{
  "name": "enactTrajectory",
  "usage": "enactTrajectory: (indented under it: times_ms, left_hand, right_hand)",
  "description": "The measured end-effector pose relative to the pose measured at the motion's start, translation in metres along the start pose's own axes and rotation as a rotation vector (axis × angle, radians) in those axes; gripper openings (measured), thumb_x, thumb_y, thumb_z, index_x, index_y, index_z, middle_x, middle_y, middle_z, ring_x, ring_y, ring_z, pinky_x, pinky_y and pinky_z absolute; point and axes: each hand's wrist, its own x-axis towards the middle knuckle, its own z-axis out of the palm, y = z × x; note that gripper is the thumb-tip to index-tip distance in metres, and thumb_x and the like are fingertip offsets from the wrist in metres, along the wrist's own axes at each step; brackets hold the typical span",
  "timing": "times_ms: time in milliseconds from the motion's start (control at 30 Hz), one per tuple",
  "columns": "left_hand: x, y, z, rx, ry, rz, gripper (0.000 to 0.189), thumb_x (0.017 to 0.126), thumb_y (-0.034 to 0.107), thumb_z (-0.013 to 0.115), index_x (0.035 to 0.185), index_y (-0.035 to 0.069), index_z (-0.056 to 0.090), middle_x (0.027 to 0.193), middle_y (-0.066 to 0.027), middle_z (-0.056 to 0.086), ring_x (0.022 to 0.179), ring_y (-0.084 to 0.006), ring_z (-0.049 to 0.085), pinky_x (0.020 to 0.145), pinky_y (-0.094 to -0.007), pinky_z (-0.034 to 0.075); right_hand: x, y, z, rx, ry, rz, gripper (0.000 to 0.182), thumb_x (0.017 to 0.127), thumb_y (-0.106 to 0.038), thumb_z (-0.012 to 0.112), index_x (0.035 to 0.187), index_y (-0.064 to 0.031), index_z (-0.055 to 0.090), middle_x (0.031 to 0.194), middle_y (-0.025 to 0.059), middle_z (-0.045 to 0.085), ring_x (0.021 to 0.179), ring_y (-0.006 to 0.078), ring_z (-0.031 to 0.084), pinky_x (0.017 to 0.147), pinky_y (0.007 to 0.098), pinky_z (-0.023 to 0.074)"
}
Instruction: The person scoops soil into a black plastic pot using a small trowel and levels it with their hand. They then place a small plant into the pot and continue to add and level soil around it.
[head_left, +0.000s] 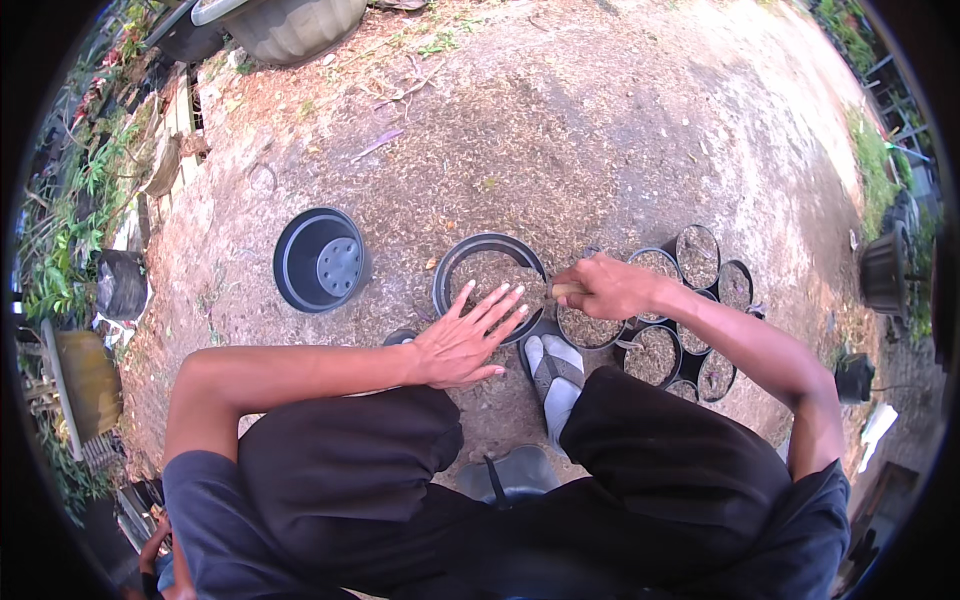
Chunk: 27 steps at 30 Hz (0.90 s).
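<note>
A round black plastic pot (489, 241) filled with brown, dry-looking material stands on the ground before me. My left hand (469, 334), fingers spread, lies over its near rim and holds nothing. At the pot's right edge my right hand (600, 287) is closed around the light wooden handle (568, 289) of a small tool, whose dark blade seems to reach into the pot. Below that hand is a smaller black pot (592, 330), also filled. An empty black plastic pot (321, 260) with holes in its base leans or lies tilted at the left.
Several small filled black pots (652, 355) stand packed together at the right. My sandalled foot (555, 375) is close to the main pot. A large planter (289, 30) stands at the upper left, and plants (67, 247) line the left side. Part of another person (155, 551) shows at the lower left.
</note>
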Motion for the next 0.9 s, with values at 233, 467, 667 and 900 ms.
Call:
enactTrajectory:
  times_ms: [233, 467, 667, 900]
  left_hand:
    - [-0.002, -0.029, 0.013, -0.018, -0.032, -0.018, 0.091, 0.108, 0.060, 0.047, 0.168, -0.005, 0.024, 0.177, -0.0254, 0.015, 0.165, -0.0396, 0.019, 0.127, -0.0714, 0.017]
    - [0.002, -0.031, 0.010, -0.023, -0.061, -0.019, 0.086, 0.111, 0.057, 0.043, 0.169, -0.002, 0.021, 0.177, -0.0231, 0.017, 0.165, -0.0354, 0.021, 0.129, -0.0682, 0.013]
    - [-0.005, -0.033, 0.005, -0.089, 0.019, 0.034, 0.082, 0.112, 0.053, 0.045, 0.169, -0.001, 0.023, 0.175, -0.0219, 0.024, 0.162, -0.0344, 0.028, 0.130, -0.0666, 0.012]
    - [-0.017, -0.043, -0.007, -0.225, 0.213, -0.192, 0.073, 0.108, 0.033, 0.054, 0.166, -0.001, 0.027, 0.164, -0.0218, 0.039, 0.153, -0.0367, 0.038, 0.129, -0.0630, 0.016]
  right_hand:
    - [0.017, -0.005, 0.009, 0.011, 0.027, 0.019, 0.029, 0.105, -0.021, 0.058, 0.107, 0.0040, 0.072, 0.097, 0.0313, 0.074, 0.098, 0.0497, 0.072, 0.089, 0.0564, 0.0543]
    - [0.019, 0.004, 0.007, 0.028, -0.008, 0.027, 0.028, 0.104, -0.023, 0.057, 0.104, 0.0007, 0.073, 0.094, 0.0294, 0.075, 0.096, 0.0482, 0.073, 0.089, 0.0561, 0.0548]
    - [0.022, -0.014, -0.018, -0.144, -0.225, 0.056, 0.033, 0.106, -0.031, 0.060, 0.115, -0.0008, 0.071, 0.097, 0.0231, 0.076, 0.097, 0.0434, 0.074, 0.086, 0.0534, 0.0537]
    - [0.041, -0.025, -0.030, -0.176, -0.383, 0.055, 0.033, 0.103, -0.025, 0.053, 0.091, 0.0030, 0.067, 0.076, 0.0153, 0.068, 0.070, 0.0299, 0.067, 0.066, 0.0482, 0.0538]
